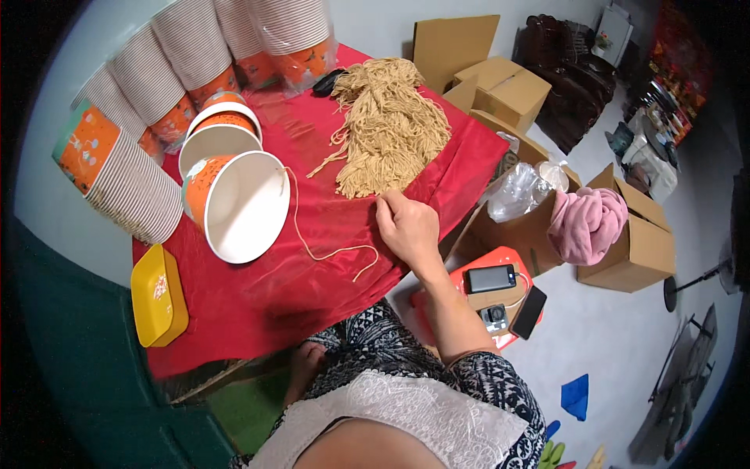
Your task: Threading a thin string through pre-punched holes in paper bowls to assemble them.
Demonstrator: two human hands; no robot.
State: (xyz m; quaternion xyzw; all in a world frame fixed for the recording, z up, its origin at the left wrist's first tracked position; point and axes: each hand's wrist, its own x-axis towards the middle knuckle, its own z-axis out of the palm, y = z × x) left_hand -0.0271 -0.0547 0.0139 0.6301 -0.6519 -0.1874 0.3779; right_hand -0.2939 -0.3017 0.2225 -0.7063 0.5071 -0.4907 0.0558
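Observation:
My right hand (408, 228) is closed, knuckles up, beside the lower end of a heap of tan strings (391, 129) on the red-covered table. Whatever its curled fingers hold is hidden. Low by my lap, against the patterned trousers, my left hand (309, 356) shows only in part, its fingers unclear. On the table's left half, a white-lined orange paper bucket (246, 207) lies tilted, its mouth toward me. One loose string (312, 254) hangs from its rim and curls across the cloth. Behind it rest more paper buckets (215, 144).
Tall nested bucket stacks (191, 43) line the wall; another stack (133, 187) leans at left. A yellow tray (160, 297) sits at the table's left corner. A red stool (508, 258) with electronic devices, cardboard boxes (633, 242) and a pink cloth (587, 224) stand right.

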